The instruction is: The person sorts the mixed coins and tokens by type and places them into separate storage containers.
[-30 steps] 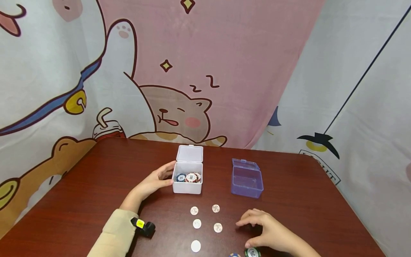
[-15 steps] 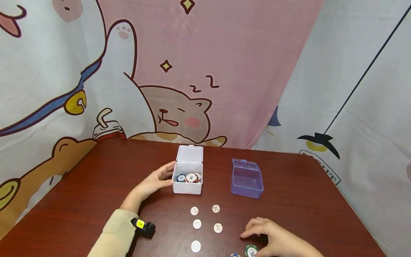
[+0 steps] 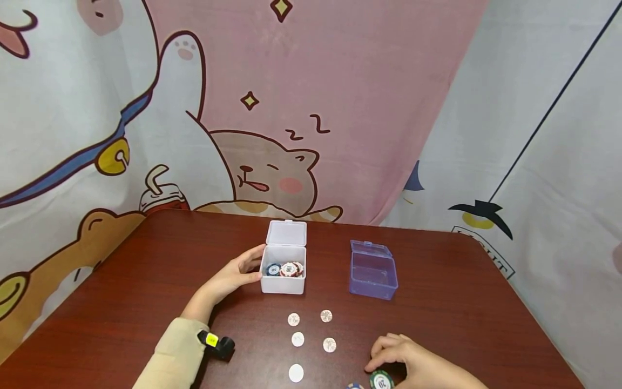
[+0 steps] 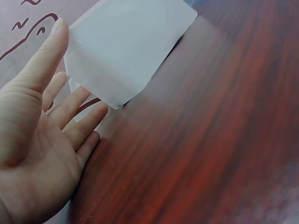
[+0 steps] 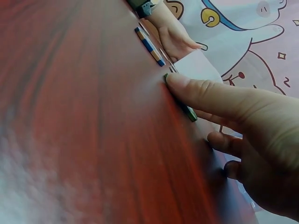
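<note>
My left hand (image 3: 243, 268) rests against the left side of a white plastic box (image 3: 284, 285), fingers spread and thumb near its front corner. The lid is up, and several poker chips (image 3: 290, 269) lie inside. In the left wrist view my left hand (image 4: 51, 135) shows an open palm, with fingertips at the box (image 4: 126, 42). At the lower right, my right hand (image 3: 413, 364) pinches a green poker chip (image 3: 382, 380) low at the tabletop. The right wrist view has my right thumb on the edge of that green chip (image 5: 190, 112); the index fingertip is hidden.
A translucent purple box (image 3: 373, 278) stands with its lid up to the right. Several pale, shiny discs (image 3: 329, 344) lie in front of the boxes. A blue and yellow chip (image 5: 149, 46) lies beside the green one. A printed cloth (image 3: 340, 108) hangs behind the table.
My right hand has drawn back slightly toward the near edge, and its forefinger has closed in on the green chip. The left hand and both boxes stay put.
</note>
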The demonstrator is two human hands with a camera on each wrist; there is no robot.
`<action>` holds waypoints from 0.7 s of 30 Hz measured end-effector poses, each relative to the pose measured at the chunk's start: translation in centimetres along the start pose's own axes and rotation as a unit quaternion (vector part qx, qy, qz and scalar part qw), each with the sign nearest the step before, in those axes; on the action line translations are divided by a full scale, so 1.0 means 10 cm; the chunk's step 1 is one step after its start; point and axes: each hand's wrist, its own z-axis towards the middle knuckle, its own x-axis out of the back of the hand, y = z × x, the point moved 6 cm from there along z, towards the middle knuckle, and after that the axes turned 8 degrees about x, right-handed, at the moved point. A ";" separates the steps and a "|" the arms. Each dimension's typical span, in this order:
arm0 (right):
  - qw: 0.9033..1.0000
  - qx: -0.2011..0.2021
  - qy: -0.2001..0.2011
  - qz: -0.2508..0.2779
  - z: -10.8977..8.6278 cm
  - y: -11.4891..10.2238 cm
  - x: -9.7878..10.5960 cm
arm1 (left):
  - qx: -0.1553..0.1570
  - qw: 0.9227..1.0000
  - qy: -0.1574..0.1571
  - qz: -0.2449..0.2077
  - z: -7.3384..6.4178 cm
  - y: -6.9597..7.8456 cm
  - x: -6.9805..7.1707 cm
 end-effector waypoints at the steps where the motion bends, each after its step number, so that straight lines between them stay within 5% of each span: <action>1: 1.000 0.004 0.001 0.000 0.00 0.00 0.00 | 0.002 1.000 0.000 0.001 0.00 0.00 0.00; 6: 1.000 0.005 0.013 0.014 0.00 0.01 -0.02 | 0.002 1.000 0.000 0.004 0.01 -0.01 0.01; 13: 0.997 0.076 0.023 -0.017 0.02 0.01 -0.04 | -0.002 1.000 0.001 0.007 0.00 -0.01 0.01; 21: 0.996 0.086 0.034 -0.008 0.04 -0.01 -0.05 | -0.007 1.000 -0.001 0.006 0.00 -0.01 0.01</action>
